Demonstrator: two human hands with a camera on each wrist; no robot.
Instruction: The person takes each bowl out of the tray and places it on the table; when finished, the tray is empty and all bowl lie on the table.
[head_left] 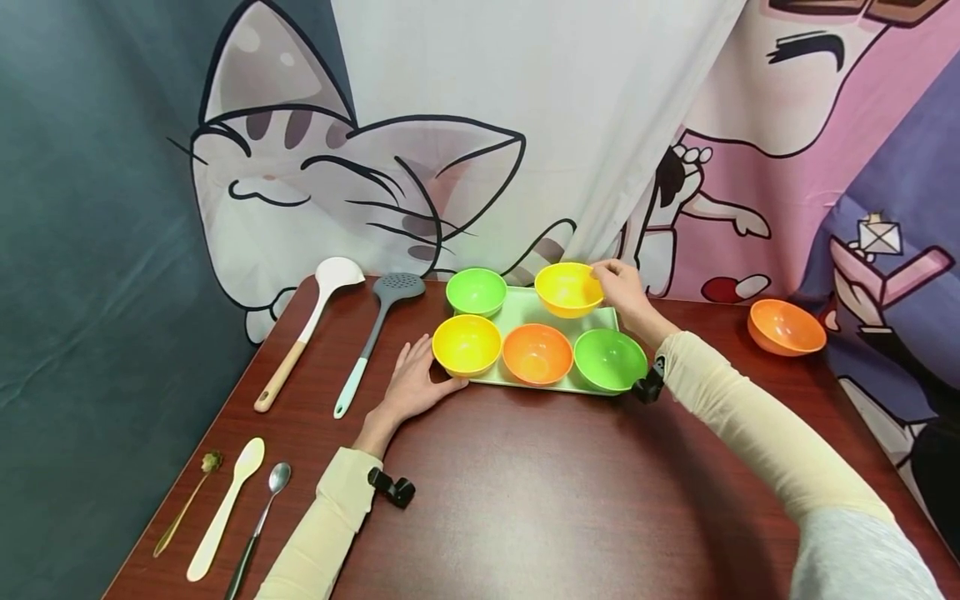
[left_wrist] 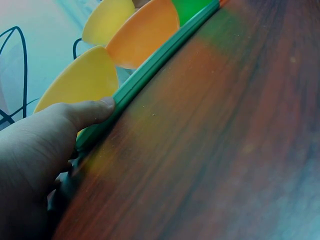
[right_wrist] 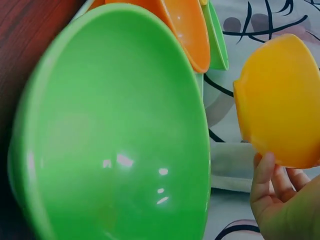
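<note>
My right hand point(head_left: 628, 293) pinches the right rim of a yellow bowl point(head_left: 568, 292) over the back right of a pale green tray point(head_left: 517, 310). In the right wrist view this yellow bowl point(right_wrist: 282, 105) shows its outer side, with fingertips at its rim. Spread out at the tray's front left corner, my left hand point(head_left: 411, 385) has its thumb point(left_wrist: 100, 109) against the tray's edge. Beside it sits another yellow bowl point(head_left: 467, 345). An orange bowl point(head_left: 537, 354) and a green bowl point(head_left: 610, 360) complete the front row; a light green bowl point(head_left: 477, 292) stands back left.
Another orange bowl point(head_left: 786, 327) stands at the table's far right. On the left lie a white ladle point(head_left: 327, 287) and a grey skimmer point(head_left: 390, 296). Nearer are a small gold spoon point(head_left: 187, 508), a cream spoon point(head_left: 225, 512) and a dark-handled spoon point(head_left: 262, 517). A printed curtain point(head_left: 465, 67) hangs behind.
</note>
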